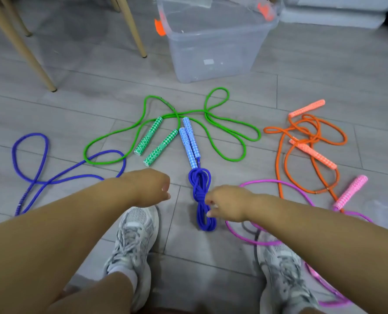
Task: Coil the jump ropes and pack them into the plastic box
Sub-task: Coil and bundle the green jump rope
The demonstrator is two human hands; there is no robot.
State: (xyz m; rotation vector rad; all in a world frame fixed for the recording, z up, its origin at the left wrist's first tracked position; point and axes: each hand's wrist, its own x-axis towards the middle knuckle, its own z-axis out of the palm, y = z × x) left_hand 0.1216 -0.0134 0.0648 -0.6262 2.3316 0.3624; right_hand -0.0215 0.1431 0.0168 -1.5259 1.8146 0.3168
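low over the floor [79, 114], right hand [228, 203] pinches the coiled blue rope [201, 191]; left hand [151, 186] hovers loosely curled, empty.

Green rope [220, 88], green-white diamond handles [160, 148]; coiled blue rope [199, 189]; orange rope [278, 168]; pink rope [267, 181]; clear box [211, 53].

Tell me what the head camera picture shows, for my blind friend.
A person's right hand touches a coiled blue jump rope on the floor, left hand close beside. A green rope, orange rope, pink rope and purple rope lie loose around; a clear plastic box sits beyond.
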